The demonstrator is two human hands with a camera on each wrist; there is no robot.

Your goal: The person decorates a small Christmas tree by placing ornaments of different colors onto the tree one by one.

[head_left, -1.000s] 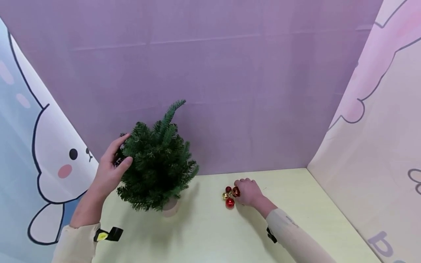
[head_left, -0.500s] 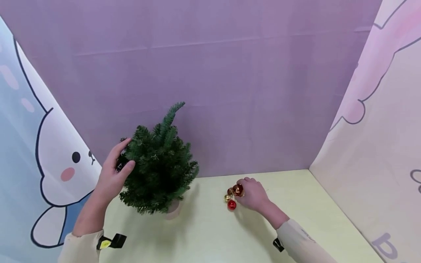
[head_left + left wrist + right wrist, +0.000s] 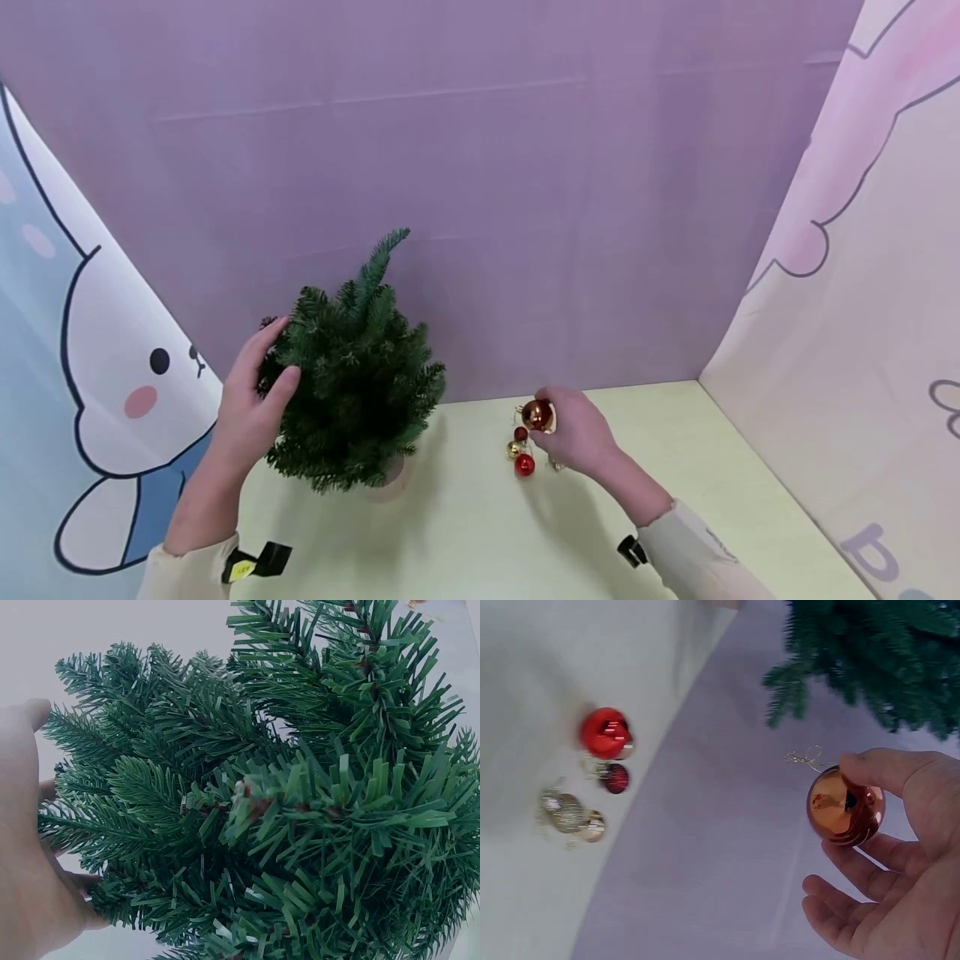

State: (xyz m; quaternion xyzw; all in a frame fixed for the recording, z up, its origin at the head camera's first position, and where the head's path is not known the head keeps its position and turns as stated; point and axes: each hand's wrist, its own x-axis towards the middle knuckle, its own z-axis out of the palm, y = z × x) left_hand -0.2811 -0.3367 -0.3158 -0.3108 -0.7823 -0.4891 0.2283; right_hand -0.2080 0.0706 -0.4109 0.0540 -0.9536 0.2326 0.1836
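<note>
- The left hand (image 3: 251, 408) touches the outer branches on its side of a bushy, dark green artificial fir tree (image 3: 356, 392), thumb and fingers spread apart.
- The right hand (image 3: 577, 425), well apart from the left, pinches a glossy, copper-coloured round bauble (image 3: 845, 810) between thumb and fingers; its thin gold hanging loop (image 3: 810, 759) sticks out past the thumb.
- The tree stands in a pale pink pot (image 3: 388, 479) between the hands, nearer the left.
- Below the right hand, on the pale yellow table (image 3: 465, 517), lie a shiny bright red ball (image 3: 524, 465), a smaller dark red ball (image 3: 521, 433) and a small gold ball (image 3: 513, 450).
</note>
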